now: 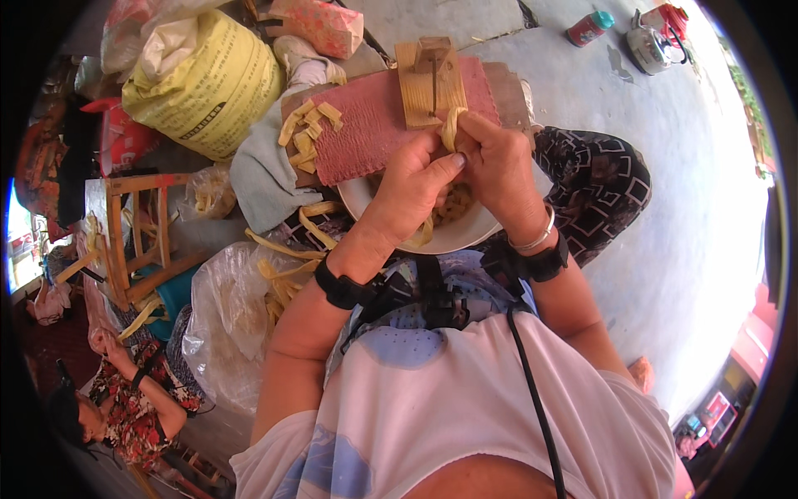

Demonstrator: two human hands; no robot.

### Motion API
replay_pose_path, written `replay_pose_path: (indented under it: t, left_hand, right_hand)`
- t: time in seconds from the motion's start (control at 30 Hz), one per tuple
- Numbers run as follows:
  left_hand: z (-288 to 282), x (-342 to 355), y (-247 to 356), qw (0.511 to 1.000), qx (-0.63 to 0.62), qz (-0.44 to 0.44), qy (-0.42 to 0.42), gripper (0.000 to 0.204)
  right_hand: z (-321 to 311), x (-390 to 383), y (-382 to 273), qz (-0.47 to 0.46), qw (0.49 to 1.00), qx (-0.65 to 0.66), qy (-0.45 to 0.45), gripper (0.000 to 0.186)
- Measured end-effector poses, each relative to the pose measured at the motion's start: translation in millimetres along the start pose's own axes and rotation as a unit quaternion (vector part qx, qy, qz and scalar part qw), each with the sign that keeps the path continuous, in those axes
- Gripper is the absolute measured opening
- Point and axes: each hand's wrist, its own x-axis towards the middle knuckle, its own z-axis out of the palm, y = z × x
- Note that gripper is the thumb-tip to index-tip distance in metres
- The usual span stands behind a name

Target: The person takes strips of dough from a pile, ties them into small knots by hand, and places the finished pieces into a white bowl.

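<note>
A pale yellow, folded plant-like strip (450,129) is pinched between my two hands, just at the near edge of a wooden block (411,87). My left hand (414,179) is closed on it, thumb pointing to the right. My right hand (504,170) grips it from the other side, fingers curled. The block has an upright dark metal piece and sits on a board covered with red textured cloth (357,141). Short cut yellow pieces (306,137) lie at the board's left end. Below my hands, a white basin (352,198) holds more pieces, partly hidden by my wrists.
Long yellow strips (278,287) spill from a clear plastic bag (220,333) at my left. Farther left are a wooden stool (116,241) and a seated person (137,399) handling a strip. A yellow sack (204,87) stands far left; a kettle (648,46) and canister (588,29) far right.
</note>
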Motion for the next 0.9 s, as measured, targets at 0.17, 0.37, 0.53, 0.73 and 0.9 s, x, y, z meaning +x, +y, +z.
replay_pose_path:
  t: [0.17, 0.37, 0.53, 0.73, 0.9]
  left_hand:
    - [-10.3, 8.2, -15.3, 0.964, 0.209, 0.160, 0.020, 0.018]
    - [-12.0, 7.5, -13.7, 0.751, 0.492, 0.427, 0.103, 0.022]
    - [-5.0, 4.9, -20.6, 0.832, 0.384, 0.388, 0.100, 0.021]
    - [13.7, 13.4, -9.1, 0.809, 0.477, 0.308, 0.153, 0.014]
    - [0.4, 8.3, -23.1, 0.957, 0.233, 0.119, 0.129, 0.016]
  right_hand:
    - [-4.1, -7.3, 20.5, -0.049, 0.991, -0.120, 0.013, 0.014]
    - [2.5, -15.6, 39.2, 0.330, 0.810, 0.452, -0.175, 0.026]
    - [0.7, -15.5, 35.9, 0.321, 0.698, 0.615, -0.178, 0.026]
    - [8.4, -19.9, 48.2, 0.175, 0.882, 0.432, -0.064, 0.014]
    - [5.3, -18.5, 34.3, 0.050, 0.960, 0.265, 0.079, 0.008]
